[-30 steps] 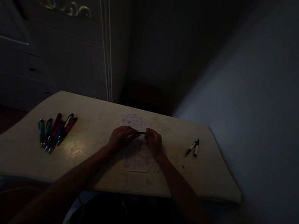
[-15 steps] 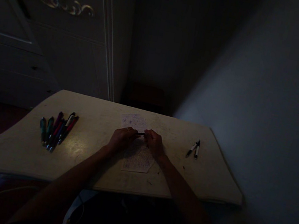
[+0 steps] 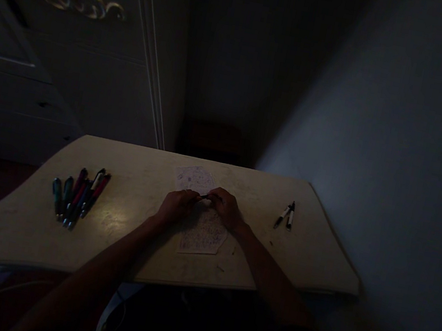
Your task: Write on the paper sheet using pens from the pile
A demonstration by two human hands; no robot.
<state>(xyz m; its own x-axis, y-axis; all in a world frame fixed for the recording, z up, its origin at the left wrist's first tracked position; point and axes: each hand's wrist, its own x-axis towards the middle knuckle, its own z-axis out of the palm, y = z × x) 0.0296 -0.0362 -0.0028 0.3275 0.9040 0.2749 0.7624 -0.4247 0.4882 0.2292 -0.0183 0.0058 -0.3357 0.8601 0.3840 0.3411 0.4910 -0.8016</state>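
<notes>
Both hands meet over a sheet of scribbled paper (image 3: 203, 236) in the middle of the table. My left hand (image 3: 177, 205) is closed on one end of a dark pen (image 3: 204, 197). The other end is pinched in the fingers of my right hand (image 3: 225, 207). Only a short dark stretch of the pen shows between the fingertips; the rest is covered. Above the hands, the far part of the paper shows purple-blue ink marks.
Several pens (image 3: 77, 200), green, red, purple and white, lie bunched on the left of the table (image 3: 139, 168). Two black-and-white pens (image 3: 290, 219) lie at the right. A pale wall (image 3: 409, 164) borders the right side, and a cabinet (image 3: 89, 85) stands behind at left.
Both hands stay on the pen, and the right fingers have shifted slightly left along it. The camera view has turned a little.
</notes>
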